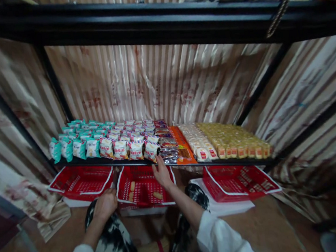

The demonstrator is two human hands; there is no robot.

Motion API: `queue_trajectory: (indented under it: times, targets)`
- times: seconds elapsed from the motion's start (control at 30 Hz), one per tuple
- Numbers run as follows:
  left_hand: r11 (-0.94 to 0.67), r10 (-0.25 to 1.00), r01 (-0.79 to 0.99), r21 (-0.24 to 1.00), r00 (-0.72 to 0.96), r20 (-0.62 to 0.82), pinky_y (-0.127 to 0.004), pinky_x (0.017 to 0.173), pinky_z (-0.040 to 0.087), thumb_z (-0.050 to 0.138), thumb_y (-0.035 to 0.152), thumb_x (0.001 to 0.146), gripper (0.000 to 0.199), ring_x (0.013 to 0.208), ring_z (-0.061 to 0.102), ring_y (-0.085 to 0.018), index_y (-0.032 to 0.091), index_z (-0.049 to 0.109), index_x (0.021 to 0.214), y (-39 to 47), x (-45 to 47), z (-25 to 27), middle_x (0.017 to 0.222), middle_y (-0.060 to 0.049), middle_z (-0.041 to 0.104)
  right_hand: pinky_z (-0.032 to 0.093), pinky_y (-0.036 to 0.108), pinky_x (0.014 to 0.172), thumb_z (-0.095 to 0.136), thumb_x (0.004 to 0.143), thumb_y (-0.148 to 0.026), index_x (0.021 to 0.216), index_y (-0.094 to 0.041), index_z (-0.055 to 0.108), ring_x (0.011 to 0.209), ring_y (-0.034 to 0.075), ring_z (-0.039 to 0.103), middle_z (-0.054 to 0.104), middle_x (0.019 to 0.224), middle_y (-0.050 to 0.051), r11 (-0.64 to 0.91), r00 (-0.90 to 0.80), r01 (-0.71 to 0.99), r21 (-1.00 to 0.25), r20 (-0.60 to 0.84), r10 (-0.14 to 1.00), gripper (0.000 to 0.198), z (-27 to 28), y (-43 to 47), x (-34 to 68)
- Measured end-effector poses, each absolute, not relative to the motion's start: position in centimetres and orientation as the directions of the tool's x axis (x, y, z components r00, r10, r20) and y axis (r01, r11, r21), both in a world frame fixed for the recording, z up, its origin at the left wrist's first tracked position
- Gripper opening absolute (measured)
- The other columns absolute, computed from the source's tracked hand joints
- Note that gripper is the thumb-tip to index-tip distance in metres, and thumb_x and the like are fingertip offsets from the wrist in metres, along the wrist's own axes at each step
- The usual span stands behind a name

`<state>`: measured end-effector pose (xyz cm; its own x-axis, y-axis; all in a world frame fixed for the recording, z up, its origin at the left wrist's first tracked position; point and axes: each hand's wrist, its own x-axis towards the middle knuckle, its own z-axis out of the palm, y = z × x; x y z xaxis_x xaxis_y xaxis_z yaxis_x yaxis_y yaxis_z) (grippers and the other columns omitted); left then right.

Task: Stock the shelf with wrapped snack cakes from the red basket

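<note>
My right hand (pixel 162 172) reaches to the front edge of the shelf, fingers stretched out at the lower corner of a white snack packet (pixel 151 149) with a striped top. Whether they press on it is hard to see. Low on the left, my left hand (pixel 105 203) is curled closed by my knee, beside the gap between two red baskets; anything inside its fingers is hidden. Between my hands, the middle red basket (pixel 146 200) holds a few small yellowish pieces. More striped packets (pixel 121 149) and teal packets (pixel 79 148) stand in rows to the left.
Right of the striped packets lie dark shiny packets (pixel 168 148), an orange package (pixel 183 146), white packets (pixel 196 141) and yellow ones (pixel 233 136). Red baskets stand left (pixel 84 192) and right (pixel 246 195). A black upper beam (pixel 149 20) crosses above.
</note>
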<state>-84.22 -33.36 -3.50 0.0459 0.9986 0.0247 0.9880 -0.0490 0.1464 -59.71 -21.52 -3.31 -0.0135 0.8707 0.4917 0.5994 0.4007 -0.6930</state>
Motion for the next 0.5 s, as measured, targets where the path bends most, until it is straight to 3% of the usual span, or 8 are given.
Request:
queue_trajectory:
  times: [0.27,0.4,0.5]
  targets:
    - [-0.197,0.977,0.950,0.244,0.169,0.131,-0.029,0.104,0.038,0.034,0.011,0.085,0.038,0.120,0.050,-0.016,0.014,0.059,0.114,-27.6,-84.9,-1.9,0.131,-0.008,0.053,0.038,0.044,0.105,0.043,0.081,-0.027,0.131,-0.010,0.046,0.132,0.025,0.037,0.042,0.140,0.017,0.356,0.087,0.608,-0.710,0.505,0.859,0.053,-4.7,-17.5,-60.9]
    - [-0.252,0.961,0.922,0.295,0.202,0.188,-0.029,0.102,0.042,0.034,0.010,0.083,0.040,0.118,0.052,-0.017,0.014,0.060,0.113,-24.7,-83.2,-1.8,0.134,-0.007,0.050,0.039,0.044,0.103,0.041,0.083,-0.026,0.132,-0.010,0.046,0.131,0.025,0.038,0.042,0.140,0.017,0.372,0.098,0.622,-0.689,0.540,0.836,0.052,-5.0,-17.1,-61.2]
    - [-0.393,0.912,0.865,0.313,0.324,0.250,-0.031,0.100,0.044,0.034,0.008,0.082,0.041,0.116,0.054,-0.018,0.013,0.058,0.114,-22.7,-80.6,-2.4,0.138,-0.009,0.046,0.041,0.048,0.101,0.041,0.084,-0.025,0.131,-0.008,0.047,0.130,0.028,0.040,0.043,0.138,0.020,0.365,0.099,0.642,-0.674,0.545,0.833,0.050,-5.0,-16.6,-61.0]
